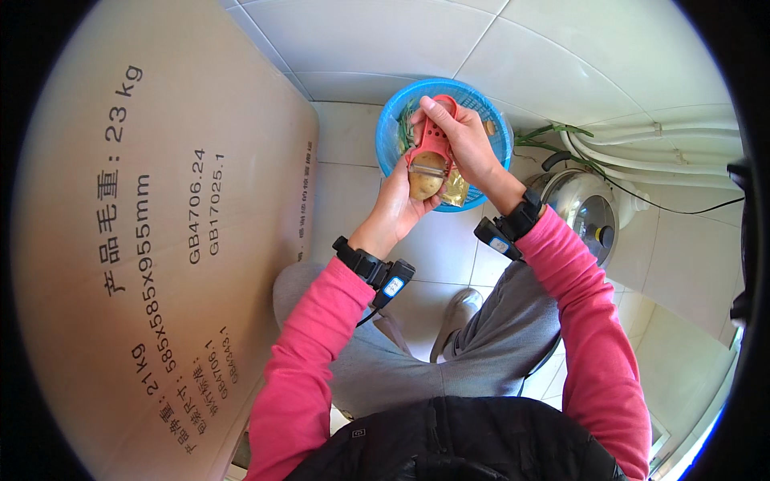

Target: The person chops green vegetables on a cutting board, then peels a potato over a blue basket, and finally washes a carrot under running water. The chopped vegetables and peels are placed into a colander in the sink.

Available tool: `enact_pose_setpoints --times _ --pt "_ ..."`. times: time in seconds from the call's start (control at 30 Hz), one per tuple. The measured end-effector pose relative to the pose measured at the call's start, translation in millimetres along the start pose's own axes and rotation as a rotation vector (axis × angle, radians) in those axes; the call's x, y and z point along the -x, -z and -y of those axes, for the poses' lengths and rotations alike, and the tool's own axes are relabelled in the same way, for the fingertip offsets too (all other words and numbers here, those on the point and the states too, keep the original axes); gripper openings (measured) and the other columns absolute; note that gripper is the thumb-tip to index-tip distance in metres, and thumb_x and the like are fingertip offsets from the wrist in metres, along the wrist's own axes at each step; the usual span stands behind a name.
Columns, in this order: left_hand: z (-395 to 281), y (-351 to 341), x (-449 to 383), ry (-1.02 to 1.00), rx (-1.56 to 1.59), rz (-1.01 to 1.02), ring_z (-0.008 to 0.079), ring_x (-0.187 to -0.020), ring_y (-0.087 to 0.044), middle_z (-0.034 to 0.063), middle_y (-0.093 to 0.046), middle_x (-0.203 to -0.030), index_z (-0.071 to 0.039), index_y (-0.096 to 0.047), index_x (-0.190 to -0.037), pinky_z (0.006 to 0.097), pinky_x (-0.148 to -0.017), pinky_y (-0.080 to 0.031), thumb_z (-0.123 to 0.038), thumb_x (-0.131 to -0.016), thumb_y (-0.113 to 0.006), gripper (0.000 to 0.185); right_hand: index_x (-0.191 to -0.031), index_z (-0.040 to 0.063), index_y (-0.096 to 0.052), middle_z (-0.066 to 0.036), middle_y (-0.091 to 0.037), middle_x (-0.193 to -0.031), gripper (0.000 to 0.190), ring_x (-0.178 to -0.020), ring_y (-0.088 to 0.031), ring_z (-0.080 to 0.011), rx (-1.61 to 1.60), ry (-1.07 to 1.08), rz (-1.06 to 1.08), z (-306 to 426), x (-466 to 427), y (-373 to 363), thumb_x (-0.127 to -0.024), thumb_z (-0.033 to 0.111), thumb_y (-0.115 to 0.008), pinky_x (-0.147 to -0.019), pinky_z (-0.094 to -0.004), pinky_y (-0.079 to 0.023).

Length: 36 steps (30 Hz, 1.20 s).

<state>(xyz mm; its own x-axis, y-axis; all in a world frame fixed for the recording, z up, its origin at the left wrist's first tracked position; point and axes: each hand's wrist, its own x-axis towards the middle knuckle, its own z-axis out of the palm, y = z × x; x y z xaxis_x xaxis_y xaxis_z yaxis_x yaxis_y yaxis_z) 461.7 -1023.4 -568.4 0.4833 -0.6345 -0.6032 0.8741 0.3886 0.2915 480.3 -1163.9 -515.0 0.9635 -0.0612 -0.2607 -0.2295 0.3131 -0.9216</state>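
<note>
My left hand (392,205) cups a potato (425,185) from below and the side, its skin still yellow-brown where it shows. A red Y-shaped vegetable peeler (434,133) is gripped by its handle in my right hand (472,141), the thumb lying along the top. The peeler's metal blade crosses the upper part of the potato, seemingly against it. Both hands are over a blue plastic basket (385,144) that holds green vegetable scraps (406,129) and a crumpled gold wrapper (456,189). The basket's middle is hidden behind my hands.
A large cardboard box (252,180) with printing rises close on the left. White tiled walls (385,36) stand behind the basket. To the right are a metal pot with a glass lid (586,210), white pipes (649,135), a thin black cable (674,211) and green stalks (544,137).
</note>
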Motion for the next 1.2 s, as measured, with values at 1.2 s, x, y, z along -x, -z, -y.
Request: enact_pose_setpoints --times 1.2 --pt "22.1 -15.2 14.5 0.011 0.107 0.003 0.0167 -0.077 -0.052 0.0078 -0.055 -0.086 -0.004 -0.054 -0.109 0.0275 -0.064 -0.045 -0.049 -0.096 -0.043 0.048 -0.086 0.004 -0.069 -0.017 -0.065 -0.073 0.025 -0.059 -0.063 -0.0293 1.144 0.275 -0.425 -34.0 -16.4 63.8 -0.085 0.028 -0.067 -0.059 -0.0375 -0.048"
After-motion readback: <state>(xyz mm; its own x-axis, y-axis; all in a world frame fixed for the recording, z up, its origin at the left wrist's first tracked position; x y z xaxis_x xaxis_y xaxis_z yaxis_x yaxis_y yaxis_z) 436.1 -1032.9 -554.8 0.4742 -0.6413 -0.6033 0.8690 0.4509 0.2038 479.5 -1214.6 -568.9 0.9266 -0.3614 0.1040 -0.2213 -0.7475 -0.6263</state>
